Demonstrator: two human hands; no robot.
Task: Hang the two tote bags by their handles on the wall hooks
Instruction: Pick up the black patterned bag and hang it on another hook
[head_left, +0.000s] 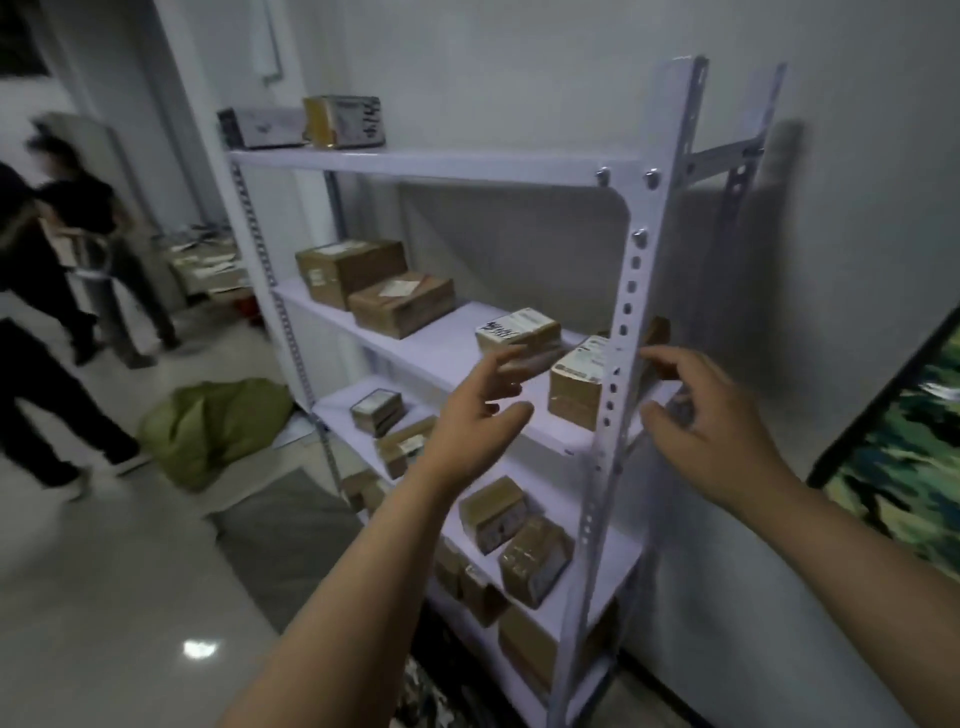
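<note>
Two bare hands, left hand (480, 410) and right hand (711, 415), are spread and grasp nothing; the white metal shelving unit (631, 291) holds taped brown cardboard parcels (400, 304).

A parcel storeroom: white metal shelving (631, 291) stacked with taped, labelled cardboard boxes (400, 304).

Boxes (400, 304) on shelving (631, 291), sack (213, 431) left.

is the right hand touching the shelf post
Apart: the head view shows the right hand open just beside the shelf post, with a strip of wall between them.
</note>
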